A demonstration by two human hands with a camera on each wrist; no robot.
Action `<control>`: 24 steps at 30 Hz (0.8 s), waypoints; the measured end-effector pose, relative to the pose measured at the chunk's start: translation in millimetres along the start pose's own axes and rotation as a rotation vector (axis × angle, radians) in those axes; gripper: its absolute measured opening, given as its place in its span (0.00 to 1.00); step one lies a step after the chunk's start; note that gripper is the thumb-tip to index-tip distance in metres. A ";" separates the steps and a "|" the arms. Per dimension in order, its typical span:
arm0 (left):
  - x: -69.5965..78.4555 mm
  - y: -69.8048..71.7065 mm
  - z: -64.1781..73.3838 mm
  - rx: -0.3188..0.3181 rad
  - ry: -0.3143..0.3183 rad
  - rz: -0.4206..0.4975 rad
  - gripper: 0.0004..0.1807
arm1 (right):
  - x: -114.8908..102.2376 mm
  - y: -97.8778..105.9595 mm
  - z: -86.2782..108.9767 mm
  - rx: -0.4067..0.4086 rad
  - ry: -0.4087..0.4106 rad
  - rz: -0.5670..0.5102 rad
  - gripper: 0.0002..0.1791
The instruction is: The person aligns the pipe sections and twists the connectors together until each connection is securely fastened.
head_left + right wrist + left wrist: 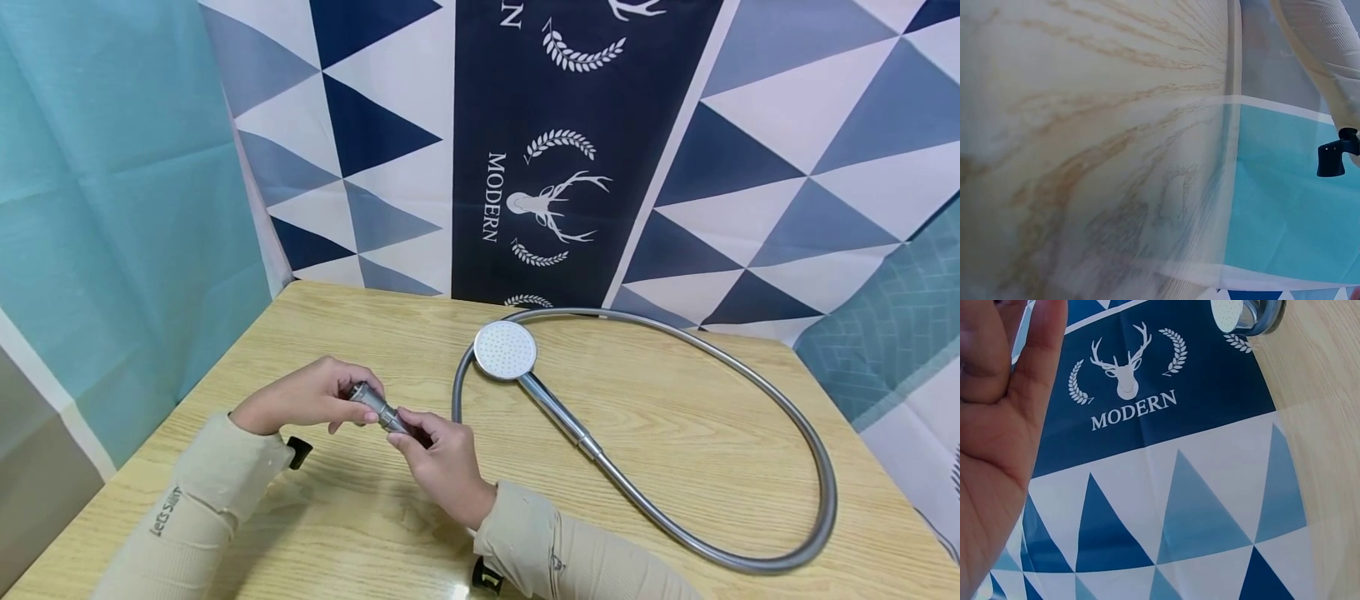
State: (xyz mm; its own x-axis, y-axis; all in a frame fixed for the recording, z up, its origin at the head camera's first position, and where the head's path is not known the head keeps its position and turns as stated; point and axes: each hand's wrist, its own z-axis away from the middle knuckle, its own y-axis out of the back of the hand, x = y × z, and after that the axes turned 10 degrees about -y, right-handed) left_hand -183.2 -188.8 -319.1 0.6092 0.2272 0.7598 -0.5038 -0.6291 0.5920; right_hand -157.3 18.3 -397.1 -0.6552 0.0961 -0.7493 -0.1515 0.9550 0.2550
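Observation:
In the head view my left hand (322, 396) grips a short grey metal cylindrical fitting (367, 397) between thumb and fingers, above the table's left half. My right hand (446, 462) pinches the narrower end of the same metal piece, in line with the fitting. A grey shower hose (813, 442) loops over the right side, and its far stretch runs down behind the right hand. Joined to the hose, a shower head (506, 350) with a white dotted face lies beyond the hands. The left wrist view shows only the palm and part of the fingers.
The wooden table (330, 325) has its back edge against a blue and white patterned cloth (390, 167). A teal cloth (135, 208) hangs at the left. Black clips (300, 452) sit at both sleeve cuffs. Table grain fills much of the right wrist view.

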 end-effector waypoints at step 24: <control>-3.7 0.6 -0.3 -0.007 -0.053 0.017 0.05 | -4.6 5.3 -3.7 -0.103 -0.179 -0.052 0.12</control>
State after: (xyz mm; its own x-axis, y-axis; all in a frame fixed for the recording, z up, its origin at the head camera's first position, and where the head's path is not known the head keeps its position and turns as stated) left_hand -185.9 -189.9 -321.5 0.6319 0.1763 0.7547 -0.5187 -0.6274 0.5809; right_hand -157.8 21.8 -390.0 -0.5040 0.1041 -0.8574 -0.2630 0.9271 0.2671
